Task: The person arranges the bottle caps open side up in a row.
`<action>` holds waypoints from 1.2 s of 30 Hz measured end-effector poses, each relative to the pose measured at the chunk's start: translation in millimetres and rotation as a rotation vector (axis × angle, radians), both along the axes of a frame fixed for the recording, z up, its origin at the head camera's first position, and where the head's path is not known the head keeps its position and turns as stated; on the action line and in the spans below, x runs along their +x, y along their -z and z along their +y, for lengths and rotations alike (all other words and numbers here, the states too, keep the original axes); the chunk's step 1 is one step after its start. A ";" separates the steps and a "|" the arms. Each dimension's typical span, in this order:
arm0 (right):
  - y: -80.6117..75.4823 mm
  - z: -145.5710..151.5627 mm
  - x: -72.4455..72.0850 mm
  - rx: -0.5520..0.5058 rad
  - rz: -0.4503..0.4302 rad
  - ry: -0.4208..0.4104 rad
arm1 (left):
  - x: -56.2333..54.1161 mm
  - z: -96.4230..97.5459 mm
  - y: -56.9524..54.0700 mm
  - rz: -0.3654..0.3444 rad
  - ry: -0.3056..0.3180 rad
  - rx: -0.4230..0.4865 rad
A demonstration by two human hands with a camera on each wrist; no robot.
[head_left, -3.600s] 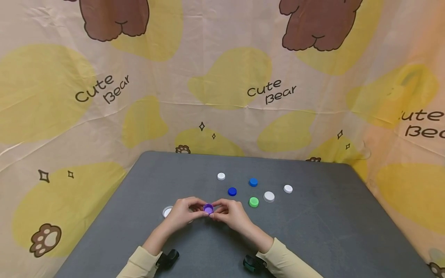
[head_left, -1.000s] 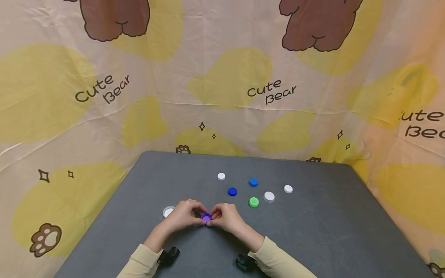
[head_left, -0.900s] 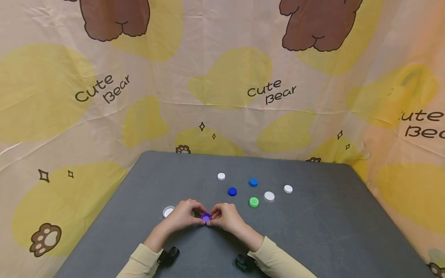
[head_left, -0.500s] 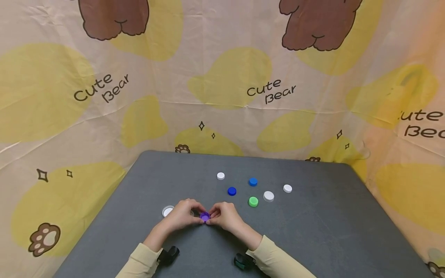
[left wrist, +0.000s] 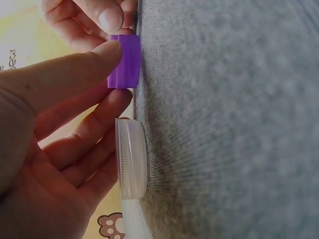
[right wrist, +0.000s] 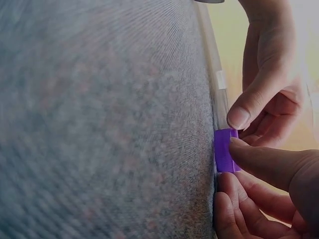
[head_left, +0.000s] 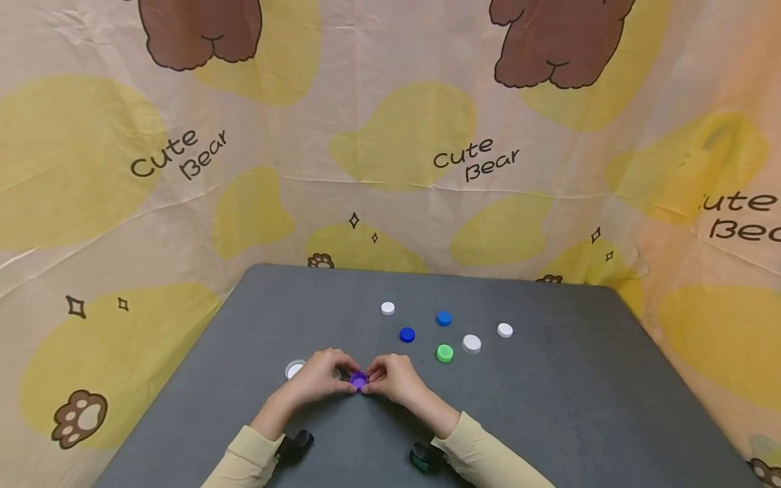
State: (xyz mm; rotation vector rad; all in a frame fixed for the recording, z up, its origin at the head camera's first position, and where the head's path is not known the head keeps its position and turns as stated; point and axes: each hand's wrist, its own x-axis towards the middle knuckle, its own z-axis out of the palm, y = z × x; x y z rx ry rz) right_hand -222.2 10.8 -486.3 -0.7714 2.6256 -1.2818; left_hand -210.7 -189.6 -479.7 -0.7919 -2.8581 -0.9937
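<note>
Between my two hands, a purple bottle cap [head_left: 358, 381] sits on the grey table with its hollow side up. My left hand [head_left: 322, 374] pinches it from the left, the thumb [left wrist: 107, 57] lying along its side in the left wrist view. From the other side my right hand [head_left: 396, 377] pinches the same cap, thumb and fingers at its edge in the right wrist view. A translucent ribbed cap [left wrist: 132, 159] stands on the table beside the left fingers; in the head view that hand mostly hides it. Left of the left hand lies a white cap with a clear rim [head_left: 294, 369].
Beyond the hands, spread over the grey table [head_left: 549, 407], are a green cap [head_left: 445, 353], a dark blue cap [head_left: 407, 335], a lighter blue cap [head_left: 444, 318] and white caps, one large [head_left: 471, 343], two smaller [head_left: 504, 330], [head_left: 387, 308]. A printed cloth [head_left: 378, 135] hangs behind.
Since the earliest frame, both hands have brought the purple cap nearer the person and a little left. Over the last second it has shifted slightly further left. The other caps have stayed put.
</note>
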 end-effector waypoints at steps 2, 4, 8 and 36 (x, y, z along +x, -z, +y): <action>-0.5 0.5 0.2 0.001 -0.005 -0.004 | 0.0 -0.1 -0.5 -0.003 0.007 0.000; -1.1 1.2 0.2 0.002 -0.009 -0.010 | -0.3 -0.5 -0.5 -0.008 0.013 -0.004; -3.3 4.7 -0.5 0.009 -0.011 -0.013 | -1.5 -1.5 -0.6 -0.037 0.023 0.000; -26.5 48.8 -41.4 -0.014 0.051 0.190 | -60.5 40.3 -22.8 -0.128 -0.091 0.122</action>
